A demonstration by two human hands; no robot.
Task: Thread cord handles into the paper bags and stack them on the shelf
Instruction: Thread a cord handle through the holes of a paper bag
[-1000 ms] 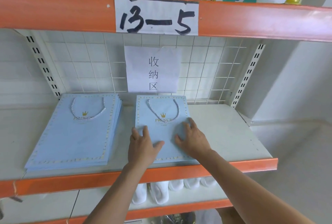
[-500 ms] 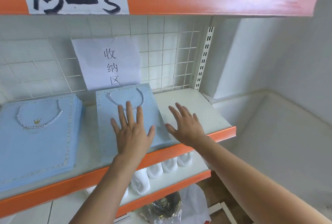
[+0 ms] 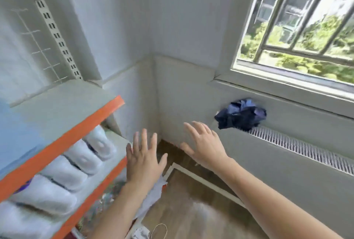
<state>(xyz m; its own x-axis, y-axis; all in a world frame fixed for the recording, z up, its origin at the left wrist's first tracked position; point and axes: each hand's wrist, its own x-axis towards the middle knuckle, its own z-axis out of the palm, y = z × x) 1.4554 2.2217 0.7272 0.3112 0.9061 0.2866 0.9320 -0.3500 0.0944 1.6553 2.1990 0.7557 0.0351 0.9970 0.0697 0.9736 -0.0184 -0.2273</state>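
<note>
The view is blurred by a fast turn to the right. A light blue paper bag [image 3: 17,135] lies flat on the orange-edged shelf [image 3: 76,133] at the far left, only partly in frame. My left hand [image 3: 143,159] hovers in the air off the shelf's right end, fingers spread, holding nothing. Further right, my right hand [image 3: 206,144] is also spread and empty, in front of the wall corner. A loop of cord [image 3: 159,230] lies on the floor at the bottom edge.
Several white rolled items [image 3: 72,169] line the lower shelf. A radiator [image 3: 298,146] runs under the window [image 3: 298,22] on the right, with a dark blue crumpled cloth [image 3: 241,115] on its end. Below lies wooden floor [image 3: 191,210], with white paper [image 3: 151,196] by the shelf's foot.
My head has swung right, away from the shelf toward the window corner. Both hands have lifted off the blue bag and come away from the shelf, still spread and empty.
</note>
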